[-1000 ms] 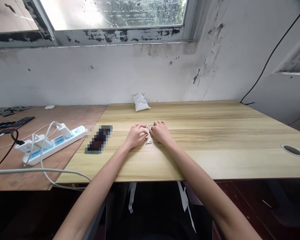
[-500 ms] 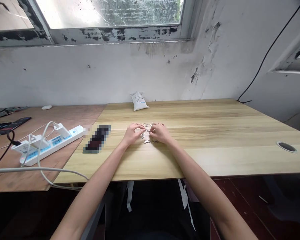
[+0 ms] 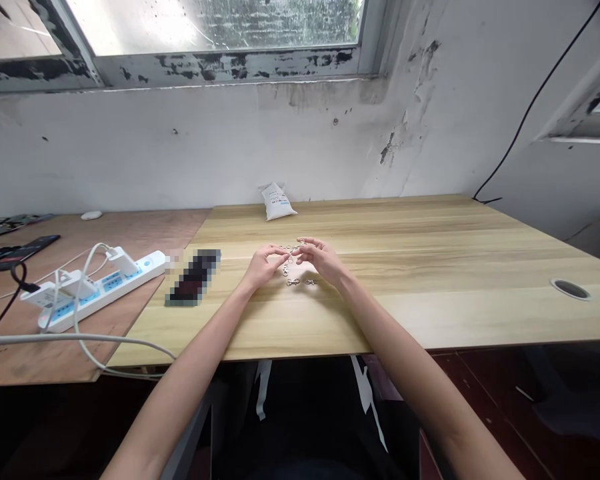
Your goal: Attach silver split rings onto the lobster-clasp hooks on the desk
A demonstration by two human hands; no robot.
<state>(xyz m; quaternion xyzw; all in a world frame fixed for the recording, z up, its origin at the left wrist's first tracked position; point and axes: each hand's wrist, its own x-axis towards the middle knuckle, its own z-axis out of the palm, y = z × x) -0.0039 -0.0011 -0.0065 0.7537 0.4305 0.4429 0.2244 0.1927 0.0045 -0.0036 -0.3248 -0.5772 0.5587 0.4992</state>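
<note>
My left hand (image 3: 263, 268) is closed in a pinch, thumb and forefinger together at a small silver swivel clasp (image 3: 291, 253). My right hand (image 3: 324, 260) meets it from the other side, its thumb and a finger closed at the same clasp while another finger reaches out above. Fingertips hide part of the piece. Below the hands, several similar metal clasps lie on the wooden tabletop (image 3: 430, 267): one clasp (image 3: 285, 270) close to my left fingers, another clasp (image 3: 293, 283) nearer me, and one more clasp (image 3: 310, 282) under my right hand.
A white plastic packet (image 3: 277, 202) lies near the wall. To the left are a pixelated dark phone-like object (image 3: 193, 277) and a white power strip (image 3: 105, 290) with chargers and cables. A round cable hole (image 3: 571, 289) is set into the table at right.
My right hand has lifted and turned slightly, uncovering the clasp beneath it, and its fingers have come up to those of my left hand. The left hand has barely moved.
</note>
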